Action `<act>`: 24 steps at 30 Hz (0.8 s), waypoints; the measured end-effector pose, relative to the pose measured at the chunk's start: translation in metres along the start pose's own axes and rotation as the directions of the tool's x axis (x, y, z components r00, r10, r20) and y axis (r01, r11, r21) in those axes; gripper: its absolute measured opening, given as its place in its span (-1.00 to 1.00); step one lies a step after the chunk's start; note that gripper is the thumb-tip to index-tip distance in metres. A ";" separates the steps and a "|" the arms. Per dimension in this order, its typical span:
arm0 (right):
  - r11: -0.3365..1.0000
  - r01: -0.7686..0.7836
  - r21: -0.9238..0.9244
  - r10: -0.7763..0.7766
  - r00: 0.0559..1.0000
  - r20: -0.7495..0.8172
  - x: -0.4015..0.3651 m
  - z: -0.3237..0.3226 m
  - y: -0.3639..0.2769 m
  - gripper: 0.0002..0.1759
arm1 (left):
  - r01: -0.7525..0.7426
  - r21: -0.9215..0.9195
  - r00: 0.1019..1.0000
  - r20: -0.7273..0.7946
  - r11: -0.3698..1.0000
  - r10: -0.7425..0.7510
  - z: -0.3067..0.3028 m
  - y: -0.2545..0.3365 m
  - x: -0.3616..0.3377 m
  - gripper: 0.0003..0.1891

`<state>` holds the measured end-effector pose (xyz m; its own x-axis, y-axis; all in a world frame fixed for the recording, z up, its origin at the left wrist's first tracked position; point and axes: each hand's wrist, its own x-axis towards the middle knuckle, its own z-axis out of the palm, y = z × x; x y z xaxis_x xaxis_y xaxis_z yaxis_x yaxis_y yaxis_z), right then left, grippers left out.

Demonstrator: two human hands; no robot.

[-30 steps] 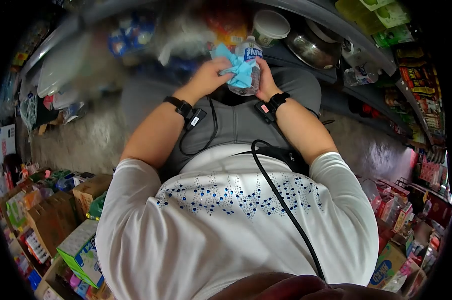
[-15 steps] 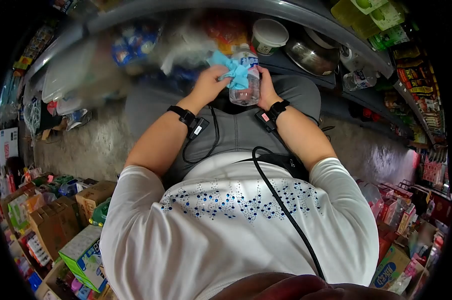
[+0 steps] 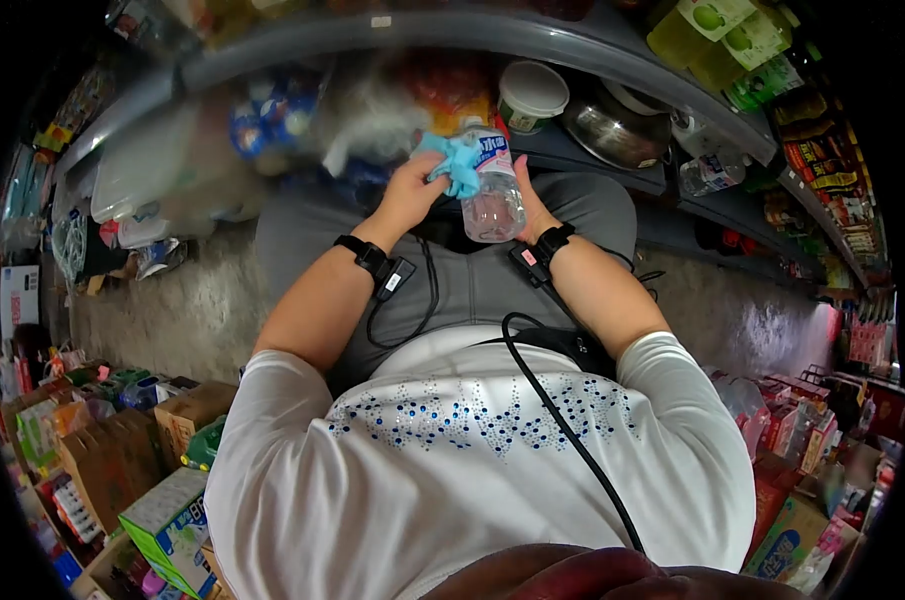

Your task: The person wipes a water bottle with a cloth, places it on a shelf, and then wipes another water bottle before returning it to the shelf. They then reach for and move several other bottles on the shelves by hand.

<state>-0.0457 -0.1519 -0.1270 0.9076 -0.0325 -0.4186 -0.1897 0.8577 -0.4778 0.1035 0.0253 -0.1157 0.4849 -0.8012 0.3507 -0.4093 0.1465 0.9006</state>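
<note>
A clear plastic water bottle (image 3: 494,205) with a blue, white and pink label is held above my lap, its base toward me. My right hand (image 3: 534,205) grips its right side, with the fingers mostly hidden behind it. My left hand (image 3: 412,195) is closed on a light blue cloth (image 3: 454,165), which is bunched up and lies against the left side of the bottle near the label. Part of the cloth sticks up above my fingers.
Ahead is a grey shelf (image 3: 422,32) with a white tub (image 3: 533,92), a metal pot (image 3: 617,130) and blurred bagged goods. Another clear bottle (image 3: 712,174) lies on the right. Cardboard boxes (image 3: 112,455) stand behind me on the left. A black cable (image 3: 572,425) crosses my shirt.
The bottle has come slightly nearer to my body, and its label now faces up more. The cloth in my left hand has shifted a little left and down the view.
</note>
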 end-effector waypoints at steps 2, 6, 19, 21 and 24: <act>0.995 0.096 0.006 -0.096 0.995 -0.023 -0.007 0.014 -0.009 0.05 | 0.033 -0.012 0.998 0.058 0.999 -0.032 0.004 0.004 -0.004 -0.77; 0.989 0.064 0.137 -0.052 0.995 -0.085 0.001 0.004 -0.010 -0.10 | 0.047 0.004 0.999 0.023 0.999 -0.047 0.008 0.002 -0.005 -0.76; 0.996 0.077 -0.050 -0.077 0.997 0.003 0.012 -0.023 0.013 -0.19 | -0.168 0.111 0.985 0.062 0.980 0.162 0.010 -0.010 -0.012 -0.81; 0.989 0.109 -0.100 -0.111 0.994 -0.020 0.016 -0.015 0.012 -0.25 | -0.177 0.095 0.974 0.156 0.980 0.161 0.009 0.001 -0.012 -0.80; 0.996 0.035 -0.086 -0.043 0.995 -0.094 0.018 -0.013 0.014 -0.30 | -0.149 0.213 0.989 0.053 0.966 0.140 0.010 -0.001 -0.012 -0.80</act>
<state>-0.0370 -0.1466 -0.1510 0.8755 -0.1174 -0.4687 -0.1895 0.8089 -0.5566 0.0902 0.0286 -0.1239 0.3807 -0.8025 0.4594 -0.6320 0.1369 0.7628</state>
